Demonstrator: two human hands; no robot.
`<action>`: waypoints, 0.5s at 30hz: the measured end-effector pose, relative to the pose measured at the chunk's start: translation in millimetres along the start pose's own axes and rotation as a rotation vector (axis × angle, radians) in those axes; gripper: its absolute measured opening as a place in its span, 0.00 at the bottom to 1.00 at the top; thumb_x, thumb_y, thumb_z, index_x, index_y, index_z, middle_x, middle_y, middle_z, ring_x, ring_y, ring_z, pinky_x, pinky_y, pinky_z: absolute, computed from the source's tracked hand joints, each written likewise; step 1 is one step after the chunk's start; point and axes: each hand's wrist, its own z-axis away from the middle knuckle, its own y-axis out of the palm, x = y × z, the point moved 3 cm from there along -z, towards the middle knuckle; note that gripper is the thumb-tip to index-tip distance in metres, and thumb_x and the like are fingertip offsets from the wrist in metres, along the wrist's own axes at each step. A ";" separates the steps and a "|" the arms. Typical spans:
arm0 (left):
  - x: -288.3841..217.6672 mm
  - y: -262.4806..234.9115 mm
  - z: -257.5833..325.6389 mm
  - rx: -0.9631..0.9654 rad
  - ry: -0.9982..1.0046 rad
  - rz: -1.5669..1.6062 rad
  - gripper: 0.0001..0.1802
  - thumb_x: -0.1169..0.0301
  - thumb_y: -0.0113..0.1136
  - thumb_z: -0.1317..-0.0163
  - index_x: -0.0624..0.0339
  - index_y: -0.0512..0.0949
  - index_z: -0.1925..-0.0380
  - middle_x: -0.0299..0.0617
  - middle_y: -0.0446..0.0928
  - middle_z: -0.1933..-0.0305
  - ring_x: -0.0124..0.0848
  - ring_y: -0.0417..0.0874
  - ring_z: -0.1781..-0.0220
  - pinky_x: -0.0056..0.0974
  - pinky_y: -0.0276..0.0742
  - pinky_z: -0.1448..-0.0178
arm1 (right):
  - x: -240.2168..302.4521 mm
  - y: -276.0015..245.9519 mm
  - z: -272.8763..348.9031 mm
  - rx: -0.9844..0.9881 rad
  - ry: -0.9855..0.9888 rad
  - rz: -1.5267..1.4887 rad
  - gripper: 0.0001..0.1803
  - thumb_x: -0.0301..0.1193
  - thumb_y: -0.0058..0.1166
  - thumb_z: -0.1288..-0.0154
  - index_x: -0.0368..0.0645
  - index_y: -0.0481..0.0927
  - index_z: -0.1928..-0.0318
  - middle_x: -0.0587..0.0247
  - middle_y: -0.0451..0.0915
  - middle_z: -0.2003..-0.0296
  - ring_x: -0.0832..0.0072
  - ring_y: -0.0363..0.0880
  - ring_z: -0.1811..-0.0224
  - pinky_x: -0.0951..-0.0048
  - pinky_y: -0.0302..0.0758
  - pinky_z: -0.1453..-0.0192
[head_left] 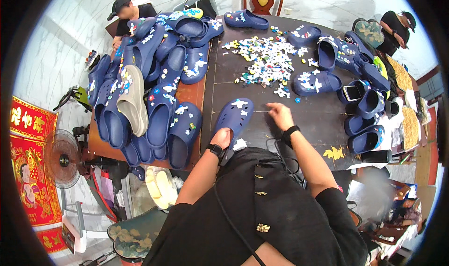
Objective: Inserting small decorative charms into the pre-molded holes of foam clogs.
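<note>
A navy blue clog (pixel 232 116) with ventilation holes stands in front of me at the table's near side, toe pointing away. White charms sit on its toe. My left hand (pixel 222 137) is pushed into the clog's opening and holds it; its fingers are hidden inside. To the right of the clog, my right hand (pixel 280 115) hovers over the dark tabletop, fingers partly bent and apart, with nothing visible in them. A white piece (pixel 240 144) lies by the clog's heel. Farther off spreads a heap of white, yellow and blue charms (pixel 266 60).
Decorated navy clogs (pixel 161 111) are piled at the left, with one grey clog (pixel 131 97) on top. More navy clogs (pixel 318 82) stand along the right, near a phone (pixel 351 93). Two other people sit at the far left and far right. A fan (pixel 64 159) stands at left.
</note>
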 end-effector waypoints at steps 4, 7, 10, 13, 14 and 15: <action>-1.1 -33.7 24.4 -0.014 -0.089 -0.245 0.15 0.77 0.49 0.41 0.68 0.75 0.54 0.42 0.75 0.49 0.31 0.75 0.47 0.35 0.67 0.40 | -54.7 -30.9 -23.3 -0.164 0.231 0.156 0.15 0.27 0.58 0.45 0.47 0.82 0.55 0.50 0.82 0.63 0.56 0.81 0.58 0.58 0.76 0.52; -18.8 4.5 46.2 0.038 -0.065 -0.289 0.10 0.76 0.50 0.41 0.69 0.76 0.61 0.41 0.75 0.54 0.31 0.74 0.52 0.34 0.66 0.43 | -84.1 -46.9 -40.4 -0.294 0.257 0.385 0.16 0.30 0.59 0.45 0.47 0.81 0.54 0.53 0.82 0.64 0.56 0.81 0.58 0.58 0.76 0.53; -20.1 -1.4 61.3 0.115 -0.033 -0.140 0.14 0.74 0.51 0.40 0.70 0.75 0.56 0.44 0.75 0.52 0.33 0.73 0.48 0.35 0.64 0.40 | -75.8 -46.0 -60.2 -0.241 0.313 0.475 0.16 0.37 0.60 0.43 0.49 0.79 0.54 0.52 0.80 0.57 0.55 0.79 0.52 0.57 0.76 0.50; -28.1 37.9 60.5 0.028 -0.093 0.107 0.18 0.67 0.50 0.36 0.70 0.73 0.51 0.43 0.75 0.51 0.32 0.73 0.47 0.35 0.63 0.39 | -78.9 -42.8 -66.7 -0.208 0.377 0.548 0.12 0.37 0.61 0.43 0.46 0.80 0.61 0.53 0.81 0.59 0.56 0.79 0.53 0.56 0.75 0.52; -32.7 47.9 58.8 -0.002 -0.107 -0.122 0.20 0.64 0.47 0.33 0.69 0.72 0.50 0.44 0.75 0.51 0.33 0.74 0.48 0.35 0.65 0.39 | -84.7 -42.6 -66.8 -0.235 0.387 0.548 0.11 0.37 0.60 0.42 0.46 0.80 0.63 0.54 0.81 0.59 0.57 0.78 0.53 0.56 0.75 0.52; -36.2 51.3 60.8 -0.045 -0.110 -0.347 0.21 0.61 0.44 0.31 0.68 0.72 0.50 0.45 0.76 0.51 0.34 0.76 0.50 0.36 0.66 0.40 | -82.6 -39.1 -68.1 -0.248 0.366 0.555 0.09 0.35 0.60 0.42 0.45 0.79 0.64 0.53 0.80 0.59 0.57 0.78 0.52 0.56 0.75 0.52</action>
